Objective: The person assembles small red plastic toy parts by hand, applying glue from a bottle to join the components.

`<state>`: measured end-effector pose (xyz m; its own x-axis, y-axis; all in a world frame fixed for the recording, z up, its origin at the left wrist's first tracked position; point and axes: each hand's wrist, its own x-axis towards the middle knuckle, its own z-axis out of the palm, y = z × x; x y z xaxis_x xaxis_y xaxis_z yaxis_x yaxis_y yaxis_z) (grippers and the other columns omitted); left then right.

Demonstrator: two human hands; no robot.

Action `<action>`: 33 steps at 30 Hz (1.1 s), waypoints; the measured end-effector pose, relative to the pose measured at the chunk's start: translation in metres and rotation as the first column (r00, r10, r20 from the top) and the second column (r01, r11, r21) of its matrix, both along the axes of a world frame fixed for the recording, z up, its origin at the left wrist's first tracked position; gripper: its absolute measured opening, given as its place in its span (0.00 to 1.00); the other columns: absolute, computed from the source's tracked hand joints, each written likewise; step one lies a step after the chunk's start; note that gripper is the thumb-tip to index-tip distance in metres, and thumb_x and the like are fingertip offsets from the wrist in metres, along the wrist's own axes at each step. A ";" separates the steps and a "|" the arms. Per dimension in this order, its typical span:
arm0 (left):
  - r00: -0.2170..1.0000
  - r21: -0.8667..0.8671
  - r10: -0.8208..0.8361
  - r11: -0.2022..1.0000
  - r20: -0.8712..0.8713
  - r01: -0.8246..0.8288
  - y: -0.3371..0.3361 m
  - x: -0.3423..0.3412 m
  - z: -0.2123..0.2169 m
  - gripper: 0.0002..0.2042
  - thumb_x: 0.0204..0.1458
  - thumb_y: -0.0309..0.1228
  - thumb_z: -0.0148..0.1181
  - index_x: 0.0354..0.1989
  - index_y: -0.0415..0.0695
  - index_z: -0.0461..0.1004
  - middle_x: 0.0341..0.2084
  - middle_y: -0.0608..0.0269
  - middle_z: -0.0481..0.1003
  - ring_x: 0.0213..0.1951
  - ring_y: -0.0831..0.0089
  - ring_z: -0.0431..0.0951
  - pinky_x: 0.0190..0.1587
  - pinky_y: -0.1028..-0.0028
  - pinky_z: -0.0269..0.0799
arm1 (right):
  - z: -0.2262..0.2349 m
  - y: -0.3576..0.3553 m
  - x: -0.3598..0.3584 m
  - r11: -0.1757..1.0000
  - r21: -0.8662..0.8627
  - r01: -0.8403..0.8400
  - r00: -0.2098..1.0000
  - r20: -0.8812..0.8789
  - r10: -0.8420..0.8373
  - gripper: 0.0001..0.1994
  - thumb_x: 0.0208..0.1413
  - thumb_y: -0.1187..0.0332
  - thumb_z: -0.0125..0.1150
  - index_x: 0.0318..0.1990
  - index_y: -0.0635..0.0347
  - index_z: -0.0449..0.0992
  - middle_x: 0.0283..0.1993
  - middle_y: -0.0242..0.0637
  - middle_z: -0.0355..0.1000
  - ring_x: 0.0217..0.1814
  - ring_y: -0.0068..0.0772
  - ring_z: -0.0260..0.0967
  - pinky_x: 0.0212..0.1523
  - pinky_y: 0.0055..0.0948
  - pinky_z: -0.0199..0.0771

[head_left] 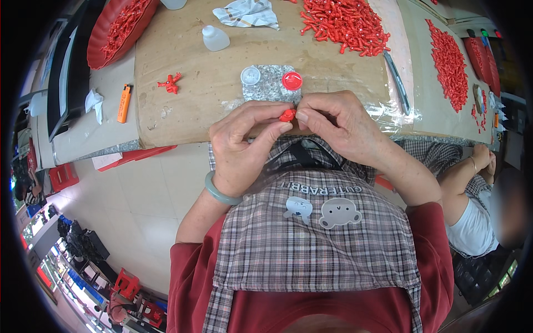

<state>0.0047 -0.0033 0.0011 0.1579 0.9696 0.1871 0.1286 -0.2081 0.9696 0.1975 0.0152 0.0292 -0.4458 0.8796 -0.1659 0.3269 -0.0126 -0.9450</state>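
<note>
My left hand (240,137) pinches a small red plastic piece (287,115) between thumb and fingertips, just over the table's front edge. Close against it, my right hand (338,123) has its thumb and forefinger pressed together; whatever is between them is too small or hidden to make out. Beyond my fingers lies a speckled grey stone slab (267,89). On it stand a small clear round cap (250,75) and a red round cap (292,80). Off to the left, a little red toy figure (170,83) rests on the cardboard.
A big heap of red pieces (345,26) lies at the back, beside a utility knife (397,83). A white squeeze bottle (215,38), crumpled cloth (247,13), orange lighter-shaped object (124,103) and red basin (115,36) are further left. At right, another person's arm (463,191) is near.
</note>
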 end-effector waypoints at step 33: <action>0.997 0.049 -0.077 0.996 0.028 0.075 0.001 -0.003 -0.003 0.09 0.42 0.17 0.67 0.35 0.35 0.79 0.35 0.54 0.81 0.37 0.66 0.82 0.40 0.74 0.79 | -0.008 -0.011 -0.003 0.875 0.478 -0.080 0.988 0.152 0.008 0.08 0.57 0.71 0.56 0.27 0.64 0.69 0.23 0.43 0.67 0.26 0.46 0.68 0.25 0.40 0.67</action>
<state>0.0020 -0.0027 -0.0020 0.2245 0.9447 0.2392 0.0817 -0.2628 0.9614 0.1948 0.0040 0.0216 -0.4895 0.8465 0.2094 0.4461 0.4494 -0.7740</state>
